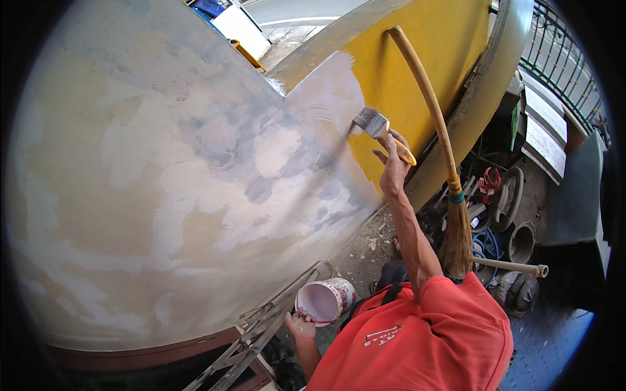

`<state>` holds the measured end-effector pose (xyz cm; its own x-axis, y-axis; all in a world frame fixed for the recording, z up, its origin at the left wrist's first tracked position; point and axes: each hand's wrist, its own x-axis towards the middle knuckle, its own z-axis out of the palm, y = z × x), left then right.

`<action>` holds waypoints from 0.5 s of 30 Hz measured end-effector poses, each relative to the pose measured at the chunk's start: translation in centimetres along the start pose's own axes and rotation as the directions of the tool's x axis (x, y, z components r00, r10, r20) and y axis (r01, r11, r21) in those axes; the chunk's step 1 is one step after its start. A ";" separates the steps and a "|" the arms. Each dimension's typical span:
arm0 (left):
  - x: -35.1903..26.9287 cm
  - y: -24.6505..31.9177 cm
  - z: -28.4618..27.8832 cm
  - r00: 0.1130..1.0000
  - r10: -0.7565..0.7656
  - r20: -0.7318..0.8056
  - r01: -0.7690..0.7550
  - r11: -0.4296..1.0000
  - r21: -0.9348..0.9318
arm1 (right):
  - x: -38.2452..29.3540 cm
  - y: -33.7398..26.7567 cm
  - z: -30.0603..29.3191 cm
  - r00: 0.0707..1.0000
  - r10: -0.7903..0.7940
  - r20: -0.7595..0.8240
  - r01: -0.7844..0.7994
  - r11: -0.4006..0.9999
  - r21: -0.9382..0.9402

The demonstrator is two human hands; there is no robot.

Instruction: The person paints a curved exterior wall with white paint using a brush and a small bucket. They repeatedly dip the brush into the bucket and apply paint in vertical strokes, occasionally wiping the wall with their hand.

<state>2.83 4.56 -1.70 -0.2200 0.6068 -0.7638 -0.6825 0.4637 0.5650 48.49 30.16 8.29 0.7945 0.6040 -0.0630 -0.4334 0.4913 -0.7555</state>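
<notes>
My right hand [395, 159] grips the yellow-and-pale handle of a flat paintbrush [374, 122]. The grey-smeared bristles are against or just off the yellow wall [415, 97], at the edge of a pale, whitish coat of paint [327, 93] with visible brush strokes. Lower down, my left hand [301, 323] holds a printed plastic bucket [346, 291] by its rim or handle. The bucket is tilted towards me, and its inside looks pale with paint. To the left spreads a large patchy wall [146, 171] in beige, grey and white, meeting the yellow wall at a corner.
A broom [457, 234] leans against the yellow wall, close to my right arm. A stepladder [264, 327] stands below the patchy wall near the bucket. Cluttered on the right are a ring-shaped object [507, 200], a pipe [511, 266], blue hose [481, 239] and roof-like panels [545, 127].
</notes>
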 end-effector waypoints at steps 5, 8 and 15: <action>0.1 0.0 0.3 1.000 -0.014 0.003 0.014 1.000 0.024 | -2.2 -2.5 4.4 0.819 -0.482 0.311 0.570 0.743 -0.350; 0.2 0.0 0.5 1.000 -0.012 -0.020 0.012 0.999 0.031 | -4.5 -4.0 5.7 0.750 -0.382 0.540 0.583 0.768 -0.266; -0.1 -0.2 0.2 1.000 0.005 -0.027 -0.004 1.000 0.019 | -1.9 -1.2 1.4 0.955 0.095 0.280 -0.139 0.980 0.142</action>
<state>3.09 4.52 -1.72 -0.2422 0.5912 -0.7693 -0.6682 0.4732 0.5740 46.88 29.37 10.23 0.5988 0.7993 0.0509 -0.5955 0.4868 -0.6391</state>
